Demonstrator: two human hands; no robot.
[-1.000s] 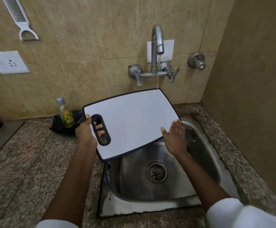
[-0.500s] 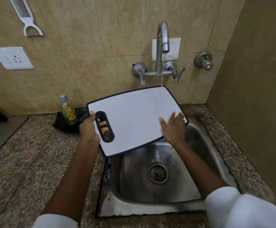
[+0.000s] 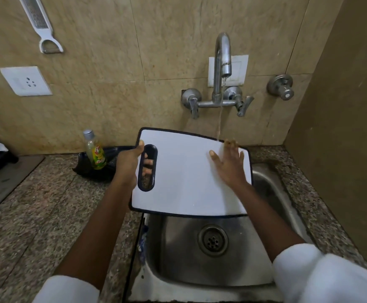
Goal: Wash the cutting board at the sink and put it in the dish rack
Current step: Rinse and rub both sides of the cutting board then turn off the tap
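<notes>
The left hand (image 3: 126,165) grips the white, dark-rimmed plastic cutting board (image 3: 184,184) by its slot over the steel sink (image 3: 178,259). The right hand (image 3: 229,166), fingers (image 3: 213,154) straight, presses its far-right corner under a trickle from the chrome tap (image 3: 222,57). A sweep across the whole face would wash best.

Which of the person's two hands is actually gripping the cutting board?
The left hand, its fingers curled through the handle slot of the cutting board; the right hand only lies flat, fingers spread, on its top face.
</notes>
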